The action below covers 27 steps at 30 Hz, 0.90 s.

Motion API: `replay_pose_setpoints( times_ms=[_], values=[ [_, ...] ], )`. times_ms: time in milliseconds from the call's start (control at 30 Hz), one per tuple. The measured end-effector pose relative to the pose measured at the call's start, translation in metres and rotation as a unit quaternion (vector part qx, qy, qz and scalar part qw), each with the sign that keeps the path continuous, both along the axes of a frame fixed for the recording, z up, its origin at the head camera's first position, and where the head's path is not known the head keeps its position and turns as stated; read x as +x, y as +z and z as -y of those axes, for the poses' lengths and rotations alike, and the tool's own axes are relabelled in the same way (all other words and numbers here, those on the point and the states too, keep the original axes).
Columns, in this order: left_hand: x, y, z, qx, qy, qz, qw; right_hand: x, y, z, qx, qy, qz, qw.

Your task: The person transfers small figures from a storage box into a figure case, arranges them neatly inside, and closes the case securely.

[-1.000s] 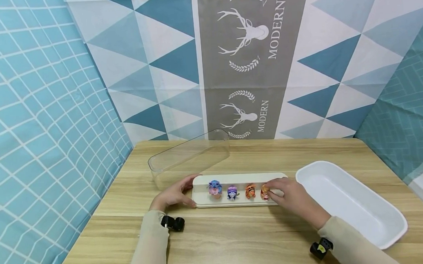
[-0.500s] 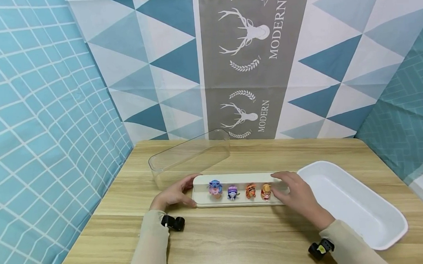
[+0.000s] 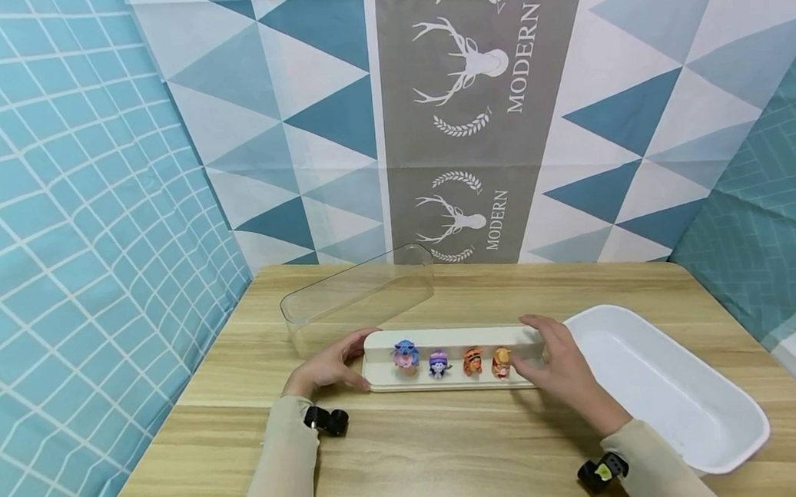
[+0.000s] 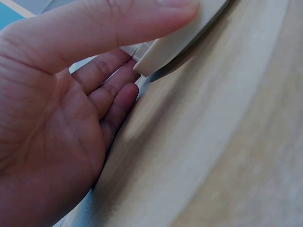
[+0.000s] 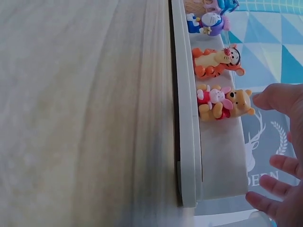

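A cream display stand (image 3: 387, 386) with a raised back step lies across the middle of the table. My left hand (image 3: 326, 367) grips its left end, thumb at the front and fingers behind. Along the lower step stand a blue figurine in sunglasses on a cone (image 3: 405, 356), a purple-hatted figurine (image 3: 438, 365), an orange striped tiger figurine (image 3: 472, 361) and a yellow bear figurine (image 3: 501, 364) hugging a pink piglet. My right hand (image 3: 564, 364) hovers at the stand's right end, fingers spread and holding nothing. Its thumb is close to the bear figurine's head in the right wrist view.
A transparent box-shaped cover (image 3: 359, 293) stands at the back left, behind the left hand. To the right lies a white oblong tub (image 3: 664, 384), partly behind the right hand and forearm. Patterned cloth (image 3: 458, 121) hangs behind the wooden table (image 3: 440, 453).
My right hand has let go of the bear figurine and drawn back to the right, its fingers spreading. The left hand has kept its place on the stand.
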State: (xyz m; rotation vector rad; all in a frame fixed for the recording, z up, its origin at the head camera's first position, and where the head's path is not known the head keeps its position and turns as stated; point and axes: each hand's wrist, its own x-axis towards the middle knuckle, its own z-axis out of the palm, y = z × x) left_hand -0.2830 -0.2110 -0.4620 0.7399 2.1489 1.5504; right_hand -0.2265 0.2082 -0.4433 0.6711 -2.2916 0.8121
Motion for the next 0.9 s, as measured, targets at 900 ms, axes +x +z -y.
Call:
replay_pose_setpoints(
  times_ms=[900],
  values=[
    [0.001, 0.002, 0.000, 0.007, -0.004, -0.002, 1.0000, -0.007, -0.011, -0.026, -0.094, 0.103, 0.310, 0.9405]
  ],
)
